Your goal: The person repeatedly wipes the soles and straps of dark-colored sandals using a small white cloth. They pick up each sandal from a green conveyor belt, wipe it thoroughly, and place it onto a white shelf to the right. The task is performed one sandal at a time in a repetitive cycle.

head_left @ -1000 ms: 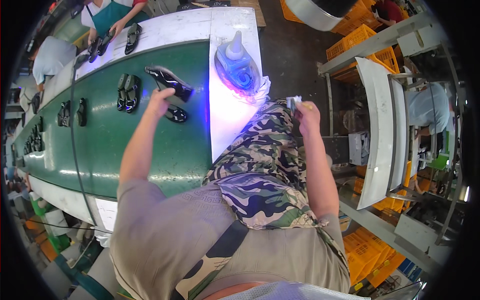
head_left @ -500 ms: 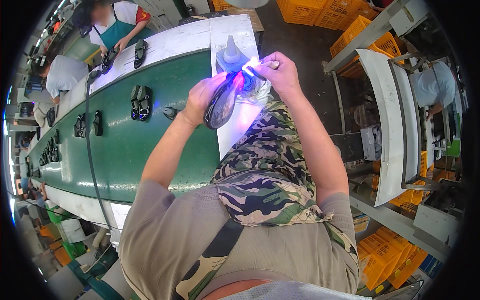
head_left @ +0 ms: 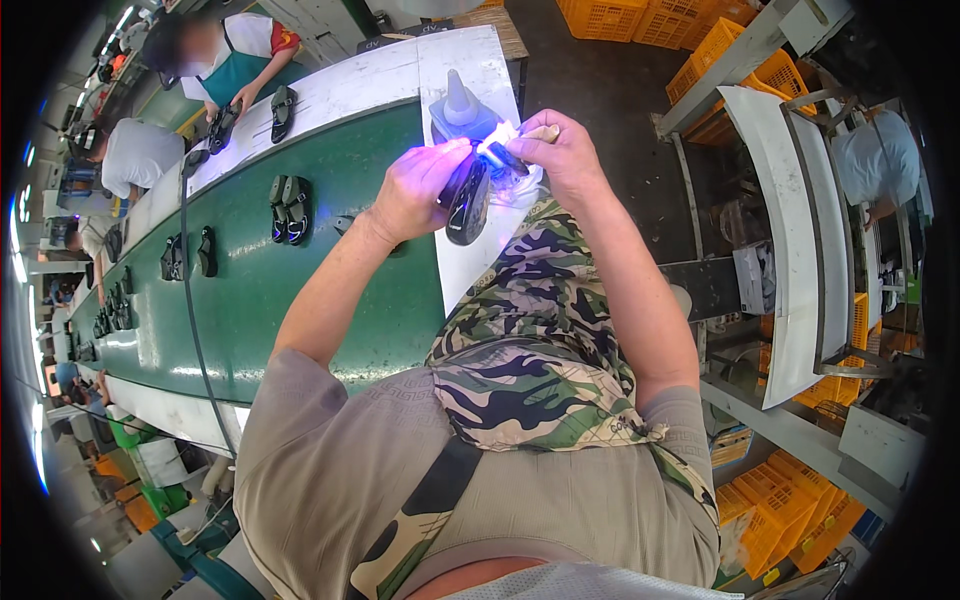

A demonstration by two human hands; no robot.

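My left hand (head_left: 412, 192) is closed on a dark sandal (head_left: 466, 208), held tilted above the end of the white tabletop (head_left: 465, 265). My right hand (head_left: 563, 158) pinches a small tool with a pale handle (head_left: 544, 133). The tool's working end is lost in bright blue-violet light beside the sandal's straps. Just beyond the hands stands a squeeze bottle with a cone-shaped nozzle (head_left: 460, 108). Crumpled pale, see-through material (head_left: 527, 188) lies below my right hand.
A green conveyor belt (head_left: 330, 270) at left carries several dark sandals, one pair (head_left: 291, 208) nearest. A co-worker in a green apron (head_left: 240, 72) handles a sandal across the belt. Orange crates (head_left: 605, 18) stand at the back, with a metal-framed white bench (head_left: 775, 250) at right.
The sandal has turned, showing more of its side and less of its sole, and swung slightly right. My right hand stays close to it. Sandals on the belt have shifted slightly right.
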